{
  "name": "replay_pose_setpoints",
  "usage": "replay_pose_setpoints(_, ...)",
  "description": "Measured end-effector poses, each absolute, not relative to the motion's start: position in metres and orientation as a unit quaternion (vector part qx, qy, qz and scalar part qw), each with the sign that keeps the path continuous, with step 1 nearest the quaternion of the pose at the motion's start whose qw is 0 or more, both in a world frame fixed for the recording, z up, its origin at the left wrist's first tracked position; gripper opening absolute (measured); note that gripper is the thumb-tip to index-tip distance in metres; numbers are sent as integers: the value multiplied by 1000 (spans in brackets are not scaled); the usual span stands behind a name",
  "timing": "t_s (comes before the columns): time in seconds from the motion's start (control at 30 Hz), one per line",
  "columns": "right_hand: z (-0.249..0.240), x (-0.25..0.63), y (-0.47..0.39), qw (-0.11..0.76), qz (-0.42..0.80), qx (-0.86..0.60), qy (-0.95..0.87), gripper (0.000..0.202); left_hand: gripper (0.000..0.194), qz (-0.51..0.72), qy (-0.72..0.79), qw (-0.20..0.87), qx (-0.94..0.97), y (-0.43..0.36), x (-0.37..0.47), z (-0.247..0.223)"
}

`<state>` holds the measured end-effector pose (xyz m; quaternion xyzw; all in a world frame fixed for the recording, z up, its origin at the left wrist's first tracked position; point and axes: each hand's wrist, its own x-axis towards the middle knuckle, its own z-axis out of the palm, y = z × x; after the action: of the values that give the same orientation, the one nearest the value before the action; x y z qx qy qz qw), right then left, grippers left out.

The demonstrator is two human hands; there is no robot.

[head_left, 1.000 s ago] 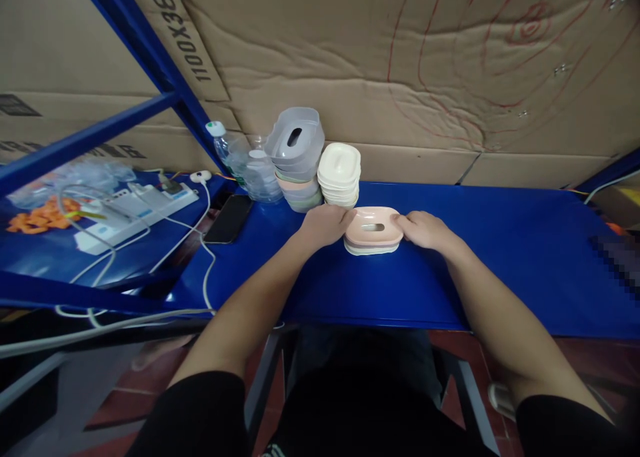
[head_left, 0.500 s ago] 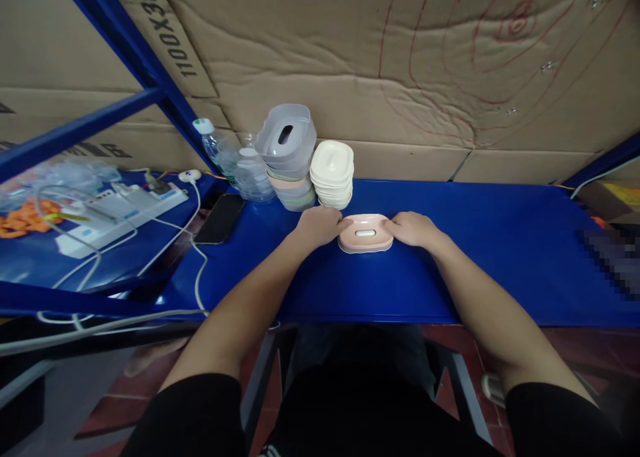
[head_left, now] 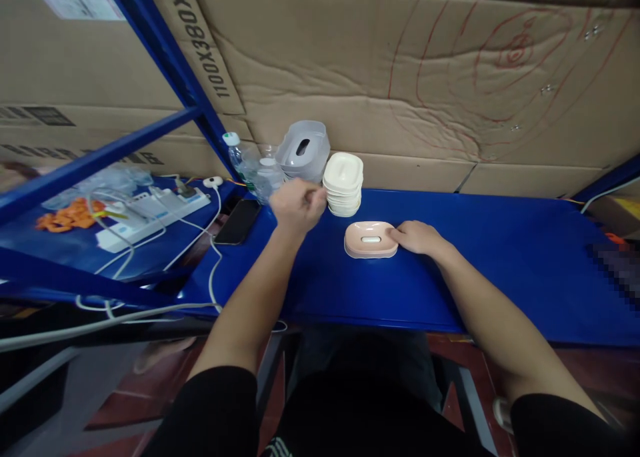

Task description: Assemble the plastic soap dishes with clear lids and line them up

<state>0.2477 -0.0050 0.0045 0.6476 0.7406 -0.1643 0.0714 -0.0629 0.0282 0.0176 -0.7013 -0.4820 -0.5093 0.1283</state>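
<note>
A pink soap dish (head_left: 369, 247), rounded and oblong with a white-looking slot in its middle, lies on the blue table. It sits on a paler lower piece, whose edge shows below. My right hand (head_left: 419, 236) pinches its right end, the thumb over the rim. Up and to the left, my left hand (head_left: 299, 206) is loosely curled, a little blurred, with nothing visible in it. It hovers before a stack of grey trays (head_left: 306, 149) with slots and hides the stack's lower part. Just right of that hand stands a stack of cream lids or dishes (head_left: 343, 180); whether they touch, I cannot tell.
Clear plastic bottles (head_left: 245, 167) stand left of the stacks, beside a black phone (head_left: 238, 222). Further left lie a white power strip (head_left: 150, 220), cables and orange pieces (head_left: 70, 215). A cardboard wall (head_left: 320, 57) backs the blue table (head_left: 505, 264).
My left hand has let go of the pink dish's left end and moved up and left to the stacks. My right hand still holds the dish. The view has shifted slightly.
</note>
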Motion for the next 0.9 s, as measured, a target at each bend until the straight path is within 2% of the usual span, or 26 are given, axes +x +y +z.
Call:
replay_pose_setpoints(0.07,4,248,-5,71,-163,647,742,68,38,-589,-489,202,-611,35,-87,25)
replay_pose_setpoints(0.13,4,247,-5,71,-161,644,745,68,34,-593,-547,229,-544,40,-107,31)
replay_pose_setpoints(0.23,3,247,-6,71,-162,643,746,70,40,-541,-662,184,-484,47,-125,33)
replay_pose_setpoints(0.33,3,246,-5,67,-159,646,743,69,51,-484,-714,129,-489,53,-128,26)
replay_pose_setpoints(0.47,3,245,-6,69,-156,647,743,69,54,-444,-728,103,-512,60,-124,15)
replay_pose_setpoints(0.6,4,245,-7,65,-154,649,742,70,44,-438,-732,86,-514,62,-123,13)
replay_pose_setpoints(0.73,4,246,-7,64,-152,645,746,75,32,-467,-720,85,-507,63,-125,13)
replay_pose_setpoints(0.9,2,246,-6,59,-150,648,745,75,27,-534,-688,87,-483,63,-126,14)
